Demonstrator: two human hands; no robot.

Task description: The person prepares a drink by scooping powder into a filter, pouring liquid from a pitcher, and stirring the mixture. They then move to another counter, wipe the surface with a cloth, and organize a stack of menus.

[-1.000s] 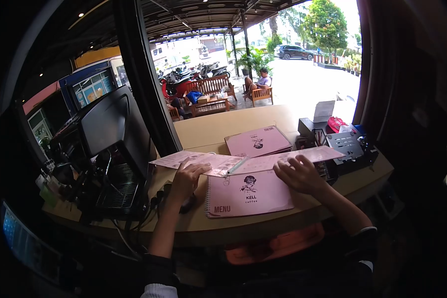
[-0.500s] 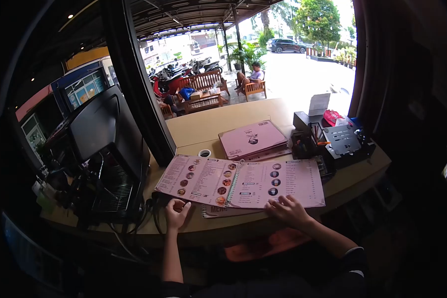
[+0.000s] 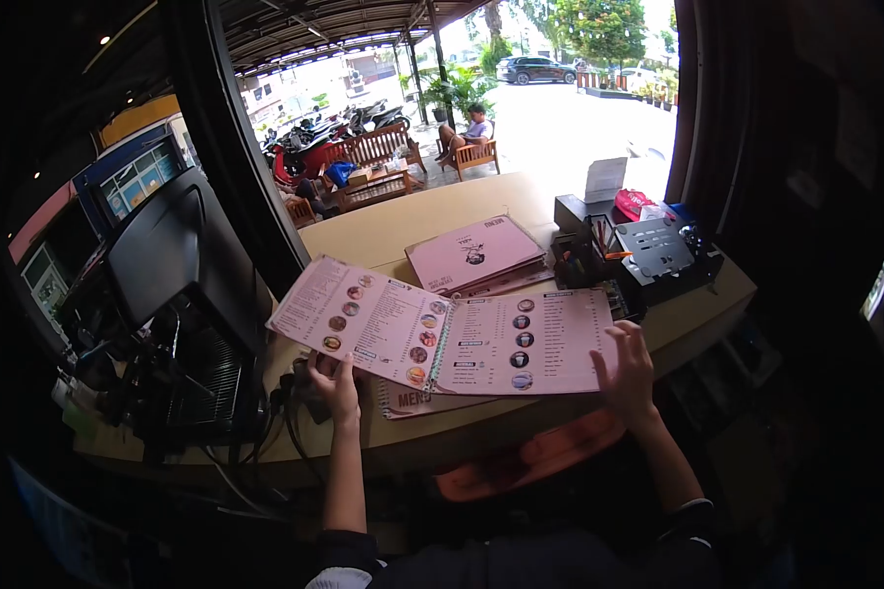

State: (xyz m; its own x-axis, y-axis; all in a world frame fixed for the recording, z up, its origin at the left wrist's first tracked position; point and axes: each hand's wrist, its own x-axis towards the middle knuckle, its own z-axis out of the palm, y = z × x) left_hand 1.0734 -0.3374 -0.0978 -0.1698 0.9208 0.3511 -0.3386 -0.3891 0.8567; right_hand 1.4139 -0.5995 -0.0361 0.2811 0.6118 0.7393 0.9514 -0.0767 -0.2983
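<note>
Finding 1. The open menu (image 3: 452,339), pink and spiral-bound, is spread to two pages at the near middle of the counter (image 3: 393,236). Its left leaf is tilted up off the surface. Its right leaf lies lower and flatter.

Finding 2. The left hand (image 3: 336,385) is closed on the near edge of the left leaf, and we judge it to be carrying that side. The right hand (image 3: 627,368) is open with its fingers spread against the near right corner of the right leaf. We cannot tell whether it pinches the page or only props it.

Finding 3. A second menu (image 3: 413,400) lies closed directly beneath, with only its near edge showing. A stack of closed menus (image 3: 471,253) sits farther back. A dark monitor (image 3: 172,255) stands to the left and a black terminal (image 3: 663,250) to the far right.

Assessment. In our judgement the step in hand is lifting and holding the opened menu clear of the one below. Any next move calls for both leaves to be kept level about the spine. It also calls for a firmer hold on the right side, and for clearance from the terminal close to the right leaf's far corner.
</note>
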